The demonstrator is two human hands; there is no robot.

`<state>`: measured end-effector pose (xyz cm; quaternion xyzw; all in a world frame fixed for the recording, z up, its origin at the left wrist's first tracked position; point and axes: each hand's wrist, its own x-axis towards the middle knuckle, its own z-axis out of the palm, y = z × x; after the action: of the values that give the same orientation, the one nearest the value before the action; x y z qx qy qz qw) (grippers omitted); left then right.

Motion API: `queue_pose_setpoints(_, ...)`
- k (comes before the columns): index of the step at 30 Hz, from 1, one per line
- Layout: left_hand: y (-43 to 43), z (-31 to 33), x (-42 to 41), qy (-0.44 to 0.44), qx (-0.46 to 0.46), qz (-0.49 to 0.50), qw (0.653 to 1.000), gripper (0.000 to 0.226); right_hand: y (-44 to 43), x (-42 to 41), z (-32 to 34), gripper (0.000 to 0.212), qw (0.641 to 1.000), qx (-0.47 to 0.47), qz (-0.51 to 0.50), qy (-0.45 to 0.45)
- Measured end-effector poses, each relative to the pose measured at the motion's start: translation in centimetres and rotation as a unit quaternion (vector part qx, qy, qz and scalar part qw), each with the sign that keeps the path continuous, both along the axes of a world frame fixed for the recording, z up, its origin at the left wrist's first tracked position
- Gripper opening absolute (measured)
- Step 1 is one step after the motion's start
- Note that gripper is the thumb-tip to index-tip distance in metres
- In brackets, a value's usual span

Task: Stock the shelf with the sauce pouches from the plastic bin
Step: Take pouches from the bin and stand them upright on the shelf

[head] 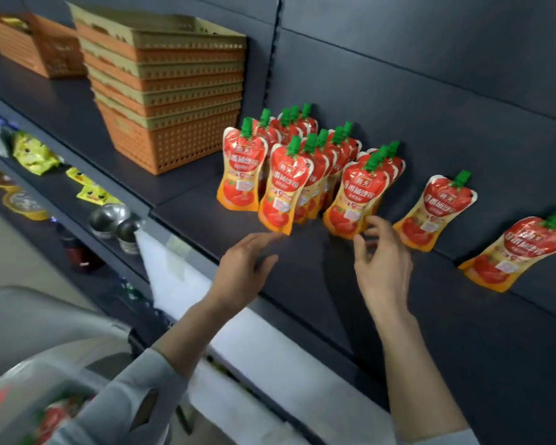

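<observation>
Red and orange sauce pouches with green caps stand in rows on the dark shelf (302,271). The front pouch of the middle row (283,187) stands just beyond my left hand (244,268), whose straight fingertips reach its base. My right hand (382,261) hovers with loosely spread fingers at the front pouch of the right row (353,197); it holds nothing. Two single pouches lean against the back panel, one (434,210) to the right of my hand, another (517,252) further right. The plastic bin (23,390) with more pouches shows blurred at the bottom left.
A stack of orange and tan perforated baskets (167,97) stands on the shelf left of the pouches, with more orange baskets (36,43) further left. Yellow packets (36,152) and metal bowls (109,216) lie on the lower shelf.
</observation>
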<state>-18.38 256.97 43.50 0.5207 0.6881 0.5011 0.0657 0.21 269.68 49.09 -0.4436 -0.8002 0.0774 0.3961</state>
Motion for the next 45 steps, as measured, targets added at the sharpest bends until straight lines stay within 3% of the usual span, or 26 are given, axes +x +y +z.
queue_pose_setpoints(7, -16.2, -3.8, -3.3, -0.13, -0.014, 0.116, 0.985, 0.036, -16.4, -5.9, -8.2, 0.023, 0.982, -0.051, 0.177, 0.03)
queue_pose_setpoints(13, -30.4, -11.9, -4.5, -0.219, -0.087, 0.263, 0.936, 0.03, -28.2, -10.5, -16.6, 0.033, 0.932, -0.138, 0.326, -0.072)
queue_pose_setpoints(16, -35.7, -17.1, -3.3, -0.282, -0.142, 0.333, 0.888, 0.034, -31.4, -12.3, -21.7, 0.033, 0.882, -0.218, 0.381, -0.175)
queue_pose_setpoints(22, -40.0, -25.8, 0.7, -0.405, -0.228, 0.404, 0.787, 0.048, -33.9, -18.1, -31.2, 0.044, 0.746, -0.313, 0.424, -0.407)
queue_pose_setpoints(28, -39.4, -31.9, 0.1, -0.431, -0.248, 0.439, 0.748, 0.053, -37.1, -24.0, -44.2, 0.047, 0.665, -0.362, 0.367, -0.541)
queue_pose_setpoints(30, -39.1, -33.1, -0.9, -0.43, -0.245, 0.446, 0.746, 0.055, -38.7, -24.3, -47.6, 0.067, 0.672, -0.387, 0.333, -0.536)
queue_pose_setpoints(32, -38.7, -34.0, -1.9, -0.423, -0.252, 0.446, 0.748, 0.058, -39.9, -23.8, -49.4, 0.088, 0.711, -0.402, 0.302, -0.492)
queue_pose_setpoints(34, -38.2, -34.9, -3.0, -0.426, -0.262, 0.442, 0.744, 0.059, -40.1, -23.0, -50.0, 0.094, 0.743, -0.398, 0.274, -0.463)
queue_pose_setpoints(39, -36.8, -38.2, -6.0, -0.413, -0.298, 0.451, 0.733, 0.056, -37.6, -21.6, -48.8, 0.08, 0.765, -0.442, 0.254, -0.394)
queue_pose_setpoints(45, -34.2, -42.3, -8.5, -0.481, -0.348, 0.432, 0.679, 0.062, -33.2, -23.0, -46.2, 0.062, 0.802, -0.394, 0.269, -0.358)
